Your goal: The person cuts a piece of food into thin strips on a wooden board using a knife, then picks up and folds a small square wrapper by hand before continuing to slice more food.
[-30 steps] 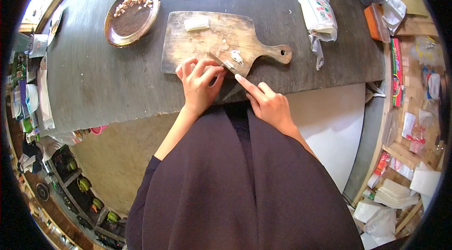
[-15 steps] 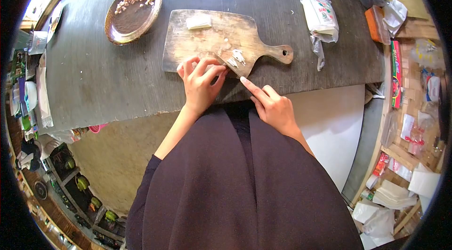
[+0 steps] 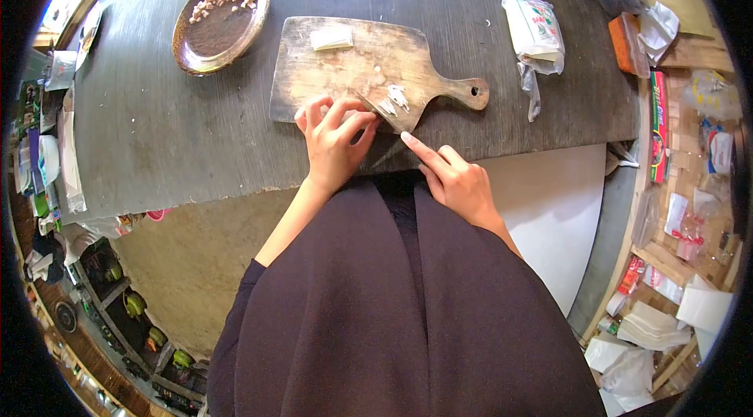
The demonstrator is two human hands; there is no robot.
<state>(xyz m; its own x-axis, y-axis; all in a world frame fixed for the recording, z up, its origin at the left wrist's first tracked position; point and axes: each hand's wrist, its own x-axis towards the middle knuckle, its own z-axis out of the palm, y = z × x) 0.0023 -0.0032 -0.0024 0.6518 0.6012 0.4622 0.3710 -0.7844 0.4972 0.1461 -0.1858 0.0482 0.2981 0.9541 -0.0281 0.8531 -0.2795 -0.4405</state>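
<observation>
The right hand (image 3: 461, 183) grips a thin metal knife (image 3: 382, 112) whose blade separates small white strips (image 3: 398, 94) from the bent-fingered left hand (image 3: 333, 134); whether that pinches anything is hidden.

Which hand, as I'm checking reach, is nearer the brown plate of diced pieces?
Left. The left hand is at the cutting board's near edge, to the brown plate's right and nearer the person; the right hand, holding the knife, is farther right.
</observation>
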